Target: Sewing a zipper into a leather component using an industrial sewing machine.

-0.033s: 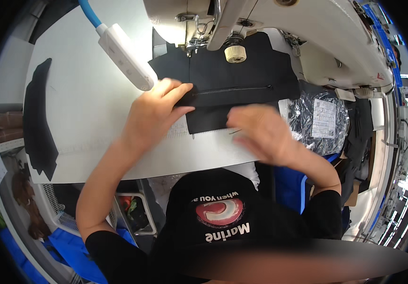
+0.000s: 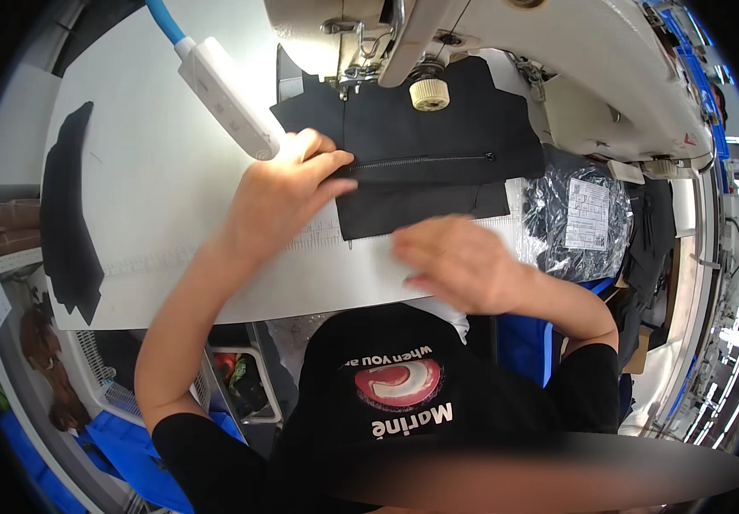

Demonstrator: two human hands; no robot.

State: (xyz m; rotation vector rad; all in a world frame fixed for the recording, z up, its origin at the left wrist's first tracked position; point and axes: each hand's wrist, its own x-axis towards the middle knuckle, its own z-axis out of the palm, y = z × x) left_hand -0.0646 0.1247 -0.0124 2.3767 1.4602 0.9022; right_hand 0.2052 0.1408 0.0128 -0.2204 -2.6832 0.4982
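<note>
A black fabric piece (image 2: pixel 433 124) lies on the white table under the sewing machine's presser foot (image 2: pixel 354 83). A dark zipper (image 2: pixel 425 160) runs across it, its pull at the right end. My left hand (image 2: pixel 275 193) is at the left end of the zipper, fingertips and thumb closed on the fabric's edge. Just below the fabric's near edge is my right hand (image 2: pixel 463 265), fingers curled and smeared by motion. Whether it holds anything cannot be made out. A loose thread (image 2: pixel 475 201) shows on the fabric's lower flap.
The sewing machine (image 2: pixel 609 68) spans the back and right. A white lamp-like bar (image 2: pixel 230 101) on a blue cable hangs above my left hand. Dark fabric strips (image 2: pixel 69 214) lie at the table's left. A clear plastic package (image 2: pixel 588 214) lies right, above a blue bin (image 2: pixel 523 343).
My right hand has moved a little left and toward me, off the fabric, uncovering its lower right flap. My left hand has barely shifted, still at the zipper's left end.
</note>
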